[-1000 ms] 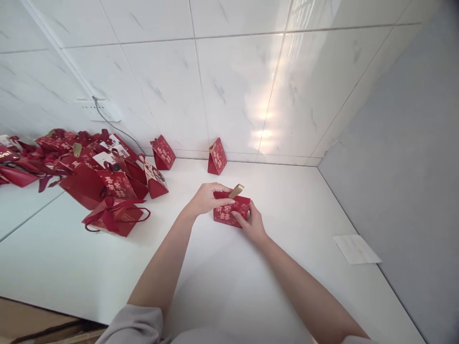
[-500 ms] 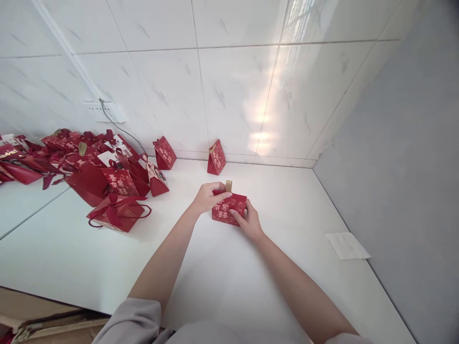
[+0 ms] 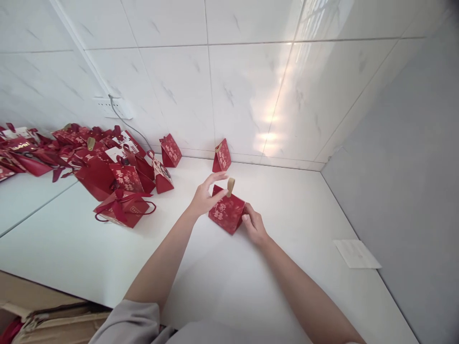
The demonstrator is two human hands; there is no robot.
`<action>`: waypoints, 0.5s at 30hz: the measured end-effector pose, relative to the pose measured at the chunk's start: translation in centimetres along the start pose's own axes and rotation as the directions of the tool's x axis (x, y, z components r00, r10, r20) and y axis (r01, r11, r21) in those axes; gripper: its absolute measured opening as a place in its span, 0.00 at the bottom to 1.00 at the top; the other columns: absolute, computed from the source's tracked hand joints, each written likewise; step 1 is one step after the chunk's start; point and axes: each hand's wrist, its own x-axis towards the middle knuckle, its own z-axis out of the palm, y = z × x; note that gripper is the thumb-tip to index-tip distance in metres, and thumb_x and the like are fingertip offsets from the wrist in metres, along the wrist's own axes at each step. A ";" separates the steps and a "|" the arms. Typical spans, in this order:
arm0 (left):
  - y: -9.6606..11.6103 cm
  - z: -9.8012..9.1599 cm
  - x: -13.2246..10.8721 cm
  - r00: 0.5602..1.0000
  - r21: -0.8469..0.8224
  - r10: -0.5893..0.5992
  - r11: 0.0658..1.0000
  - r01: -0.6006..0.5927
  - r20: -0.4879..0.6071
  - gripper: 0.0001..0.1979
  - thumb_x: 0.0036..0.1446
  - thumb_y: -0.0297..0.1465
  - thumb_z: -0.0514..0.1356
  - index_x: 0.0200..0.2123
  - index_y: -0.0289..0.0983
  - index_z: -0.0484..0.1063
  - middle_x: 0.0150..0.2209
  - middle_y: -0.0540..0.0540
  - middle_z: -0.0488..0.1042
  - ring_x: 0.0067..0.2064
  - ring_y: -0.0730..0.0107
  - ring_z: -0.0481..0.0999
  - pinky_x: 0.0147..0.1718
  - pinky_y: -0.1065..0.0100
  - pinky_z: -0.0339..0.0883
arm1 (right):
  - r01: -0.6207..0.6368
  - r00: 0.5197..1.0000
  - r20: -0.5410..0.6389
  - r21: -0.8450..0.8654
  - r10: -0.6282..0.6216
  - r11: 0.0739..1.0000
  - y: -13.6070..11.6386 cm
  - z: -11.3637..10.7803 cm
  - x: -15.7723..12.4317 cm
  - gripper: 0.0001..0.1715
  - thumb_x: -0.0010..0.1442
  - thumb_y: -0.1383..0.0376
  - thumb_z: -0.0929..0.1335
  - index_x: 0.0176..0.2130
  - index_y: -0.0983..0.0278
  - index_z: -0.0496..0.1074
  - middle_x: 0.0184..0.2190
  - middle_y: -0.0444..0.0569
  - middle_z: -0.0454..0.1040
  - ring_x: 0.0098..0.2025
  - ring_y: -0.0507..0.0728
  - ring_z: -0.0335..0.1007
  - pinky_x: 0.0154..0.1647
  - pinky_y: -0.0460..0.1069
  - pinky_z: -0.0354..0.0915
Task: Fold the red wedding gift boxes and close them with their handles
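Observation:
A red gift box [image 3: 227,210], tent-shaped and printed with pale characters, stands on the white table in front of me, turned at an angle. From its top ridge rises a gold handle loop [image 3: 231,187]. My left hand [image 3: 207,196] is open around the loop's left side, index finger stretched out above and thumb in front of the ridge, close to the loop. At the box's right end, my right hand [image 3: 255,223] grips the edge, with its thumb at the near side and its fingers partly hidden behind.
Two similar red boxes stand by the tiled wall, one a single box [image 3: 222,156]. A heap of red boxes with ribbons [image 3: 124,177] covers the left. A white paper [image 3: 356,253] lies at the right edge. Below the table at left is a cardboard box [image 3: 64,329].
The box has turned so its right end points nearer to me. My left fingers have spread from the ridge, and my right thumb has slid from the front panel to the end edge.

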 end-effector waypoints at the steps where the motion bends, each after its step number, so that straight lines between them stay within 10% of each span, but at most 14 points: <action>1: 0.2 -0.6 -0.2 0.999 -0.009 0.004 1.000 -0.004 -0.045 0.23 0.56 0.40 0.61 0.53 0.38 0.69 0.56 0.41 0.71 0.60 0.59 0.67 0.62 0.56 0.56 | 0.008 1.000 0.030 0.016 -0.008 1.000 0.1 0.0 -0.2 0.28 0.67 0.47 0.56 0.59 0.57 0.61 0.41 0.49 0.77 0.38 0.59 0.74 0.42 0.54 0.68; 4: 1.2 -2.6 -0.9 0.990 -0.064 -0.078 0.995 0.071 -0.117 0.22 0.62 0.43 0.52 0.54 0.37 0.70 0.56 0.39 0.71 0.59 0.58 0.68 0.61 0.54 0.56 | -0.037 0.998 0.055 0.035 0.035 0.999 0.3 0.2 -0.5 0.29 0.67 0.46 0.54 0.58 0.57 0.61 0.32 0.46 0.76 0.26 0.56 0.71 0.33 0.52 0.67; 10: 4.4 -3.3 -3.3 0.972 0.183 -0.188 0.970 0.161 0.142 0.40 0.55 0.50 0.59 0.67 0.41 0.52 0.61 0.39 0.65 0.58 0.53 0.69 0.53 0.59 0.63 | -0.165 0.984 -0.056 0.037 0.167 0.986 0.4 0.5 0.0 0.27 0.68 0.47 0.53 0.50 0.59 0.67 0.30 0.46 0.76 0.27 0.55 0.72 0.35 0.51 0.67; 15: 5.8 -2.8 -4.4 0.931 0.528 -0.319 0.830 0.183 0.178 0.39 0.53 0.40 0.62 0.66 0.36 0.54 0.34 0.44 0.79 0.29 0.61 0.77 0.26 0.67 0.62 | -0.263 0.959 -0.106 0.014 0.263 0.965 0.2 0.4 0.2 0.25 0.66 0.46 0.57 0.45 0.60 0.69 0.29 0.46 0.76 0.27 0.55 0.72 0.35 0.50 0.68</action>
